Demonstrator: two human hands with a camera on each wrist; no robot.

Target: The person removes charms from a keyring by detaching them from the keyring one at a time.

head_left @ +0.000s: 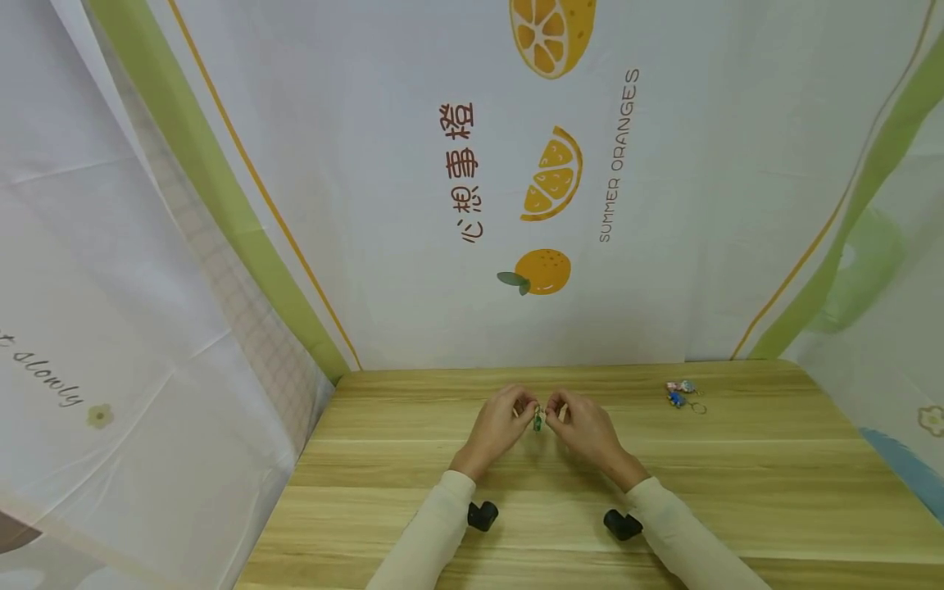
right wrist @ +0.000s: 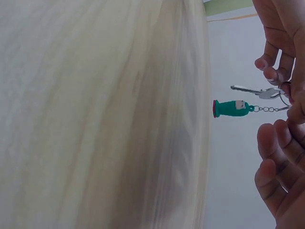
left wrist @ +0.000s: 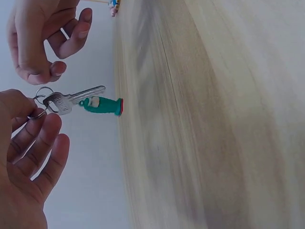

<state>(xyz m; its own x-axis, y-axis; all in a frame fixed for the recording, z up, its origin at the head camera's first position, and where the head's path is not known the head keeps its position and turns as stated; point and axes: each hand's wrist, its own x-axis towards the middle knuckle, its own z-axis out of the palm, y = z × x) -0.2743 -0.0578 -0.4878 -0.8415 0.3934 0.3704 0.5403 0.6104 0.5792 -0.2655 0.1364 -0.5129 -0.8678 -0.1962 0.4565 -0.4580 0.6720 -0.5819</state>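
My left hand (head_left: 492,428) and right hand (head_left: 587,428) meet above the middle of the wooden table. In the left wrist view, the left thumb and index finger pinch a metal key ring (left wrist: 37,114). A silver key (left wrist: 78,97) hangs from it beside a green figure charm (left wrist: 101,105) with a red base. The right wrist view shows the charm's short chain (right wrist: 268,109) running to the fingertips. The right thumb and index finger pinch at the ring's other side; their exact contact is partly hidden. The other fingers of both hands are loosely bent.
Toward the table's back right lie a blue figure keychain (head_left: 676,400) with a ring and a pinkish-and-blue figure keychain (head_left: 680,386). Black wrist-worn devices (head_left: 483,516) show by the sleeves. A printed white cloth (head_left: 413,311) hangs behind the table's far edge.
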